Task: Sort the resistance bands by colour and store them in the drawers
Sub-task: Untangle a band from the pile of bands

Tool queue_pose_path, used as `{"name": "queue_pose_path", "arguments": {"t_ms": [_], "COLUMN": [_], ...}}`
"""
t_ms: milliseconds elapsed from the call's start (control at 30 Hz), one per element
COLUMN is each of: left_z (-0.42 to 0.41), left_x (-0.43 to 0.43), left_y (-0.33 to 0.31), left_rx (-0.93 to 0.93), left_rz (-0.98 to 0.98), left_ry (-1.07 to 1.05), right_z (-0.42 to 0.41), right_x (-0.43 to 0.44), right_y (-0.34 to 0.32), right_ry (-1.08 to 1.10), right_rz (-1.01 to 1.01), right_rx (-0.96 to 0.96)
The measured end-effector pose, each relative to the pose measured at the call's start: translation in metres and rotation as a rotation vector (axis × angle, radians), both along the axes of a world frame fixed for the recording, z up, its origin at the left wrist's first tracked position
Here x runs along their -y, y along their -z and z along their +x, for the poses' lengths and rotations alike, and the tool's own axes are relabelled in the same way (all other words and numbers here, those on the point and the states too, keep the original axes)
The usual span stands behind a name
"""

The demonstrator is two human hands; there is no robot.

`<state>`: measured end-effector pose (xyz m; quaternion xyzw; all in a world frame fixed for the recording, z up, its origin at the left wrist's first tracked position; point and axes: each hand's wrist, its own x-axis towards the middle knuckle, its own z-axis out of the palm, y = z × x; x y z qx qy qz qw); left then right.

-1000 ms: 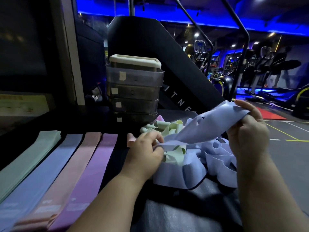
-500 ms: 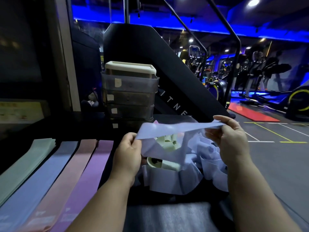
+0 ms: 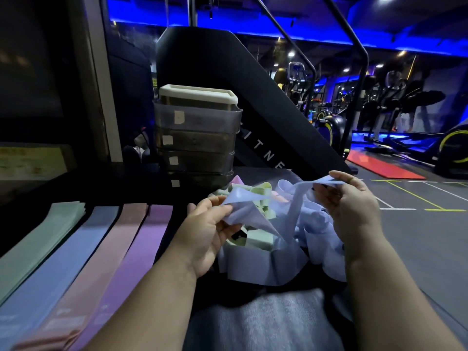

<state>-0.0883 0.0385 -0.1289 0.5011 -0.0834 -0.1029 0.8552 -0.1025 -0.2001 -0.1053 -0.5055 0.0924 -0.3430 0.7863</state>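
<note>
My left hand point(image 3: 207, 224) and my right hand point(image 3: 352, 206) both pinch one twisted light blue band point(image 3: 253, 214), held up over a loose heap of bands point(image 3: 291, 259) that is mostly blue with some green ones and a pink one at its far edge. Four flat stacks lie sorted at the left: a green stack point(image 3: 38, 247), a blue stack point(image 3: 68, 259), a pink stack point(image 3: 101, 262) and a purple stack point(image 3: 136, 252). Behind the heap stands a translucent drawer unit point(image 3: 197, 140) with its drawers pushed in.
The dark bench top point(image 3: 141, 183) carries the stacks, the heap and the drawer unit. A black stair machine point(image 3: 228, 79) rises behind the drawers. Grey gym floor point(image 3: 417, 236) with a red mat point(image 3: 382, 168) and exercise machines lies to the right.
The blue band was stretched flat between my hands and now hangs slack and twisted. My hands have stayed over the heap, the left one turned palm inward.
</note>
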Motion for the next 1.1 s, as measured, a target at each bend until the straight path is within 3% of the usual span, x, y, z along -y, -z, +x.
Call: {"name": "queue_pose_path", "arguments": {"t_ms": [100,200,433,633,767,1100], "left_z": [0.001,0.003,0.007,0.007,0.011,0.006], "left_x": [-0.002,-0.001,-0.002,-0.007,-0.01,-0.01], "left_y": [0.003,0.007,0.012,0.015,0.014,0.005], "left_rx": [0.064,0.125,0.223,0.416,0.381,0.165], "left_rz": [0.001,0.139,0.364,0.713,0.715,0.624], "left_ry": [0.06,0.034,-0.317,-0.606,-0.689,-0.546], "right_z": [-0.001,-0.001,0.001,0.0,-0.001,0.0], "right_x": [-0.002,-0.002,0.003,0.006,0.007,0.008], "right_y": [-0.001,-0.001,0.0,-0.002,-0.003,0.002], "right_ry": [-0.019,-0.016,0.059,0.106,0.114,0.203], "right_rz": [0.018,0.017,-0.001,0.034,0.035,-0.208], "right_rx": [0.009,0.024,0.028,0.074,0.107,-0.017]}}
